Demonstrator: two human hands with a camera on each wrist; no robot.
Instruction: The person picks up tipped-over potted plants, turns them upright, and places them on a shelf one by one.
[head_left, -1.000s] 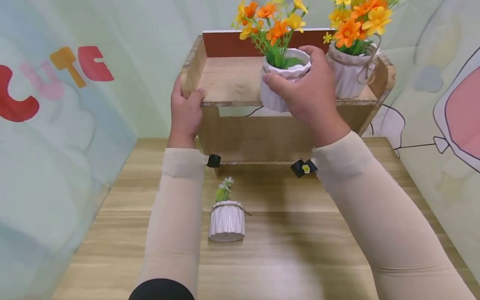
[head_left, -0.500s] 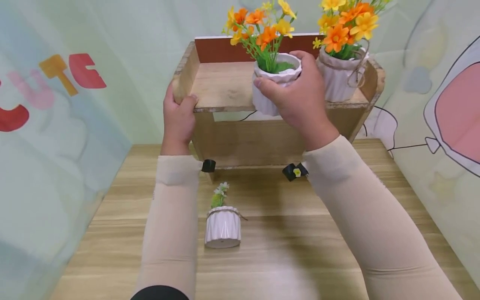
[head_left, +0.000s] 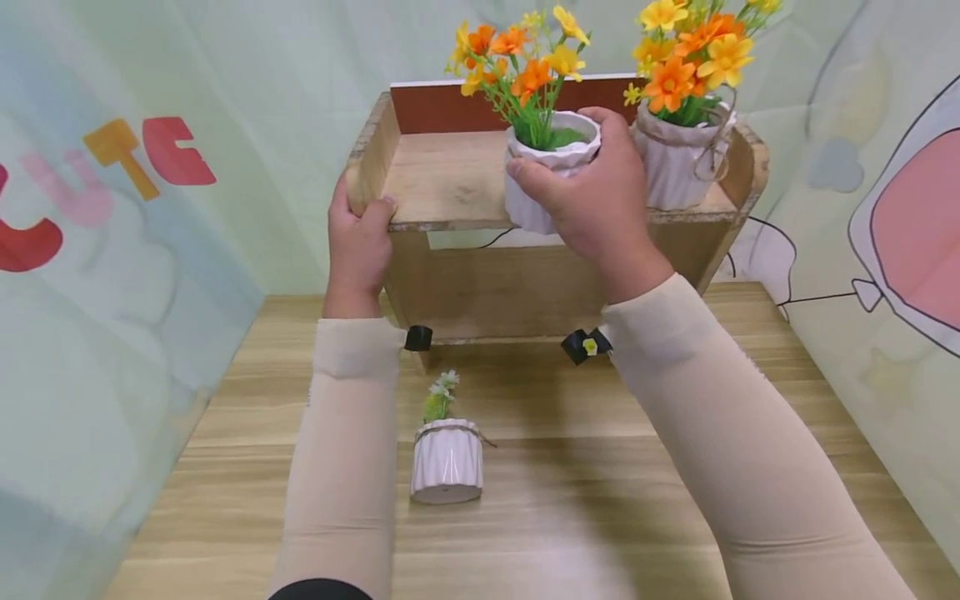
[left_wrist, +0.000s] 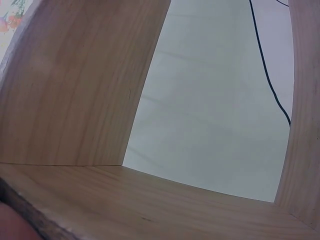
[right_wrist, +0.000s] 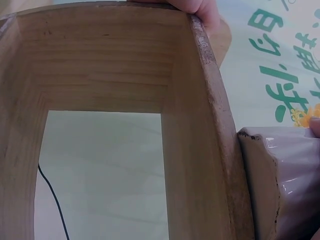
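My right hand [head_left: 603, 196] grips a white fluted flowerpot [head_left: 527, 204] with orange and yellow flowers, thumb on the near side. This pot is at the front edge of the wooden shelf's top board [head_left: 450, 171], its base reaching past that edge. In the right wrist view the pot [right_wrist: 302, 170] lies against the board's edge with part of its underside showing. My left hand [head_left: 360, 250] holds the shelf's left side panel, thumb over the front. Right of the held pot, a similar pot [head_left: 678, 171] with a twine bow stands on the top board.
A smaller white pot [head_left: 447, 467] with white flowers lies tipped on the wood-grain table [head_left: 525, 550], base toward me. Below the top board the shelf has an open-backed compartment, and a dark cable [left_wrist: 267, 75] shows through it. Printed curtains [head_left: 97, 375] hang around the table.
The head view has shifted a little, so everything sits slightly lower and further left in it. Both hands keep their holds, and the pots look unmoved relative to the shelf.
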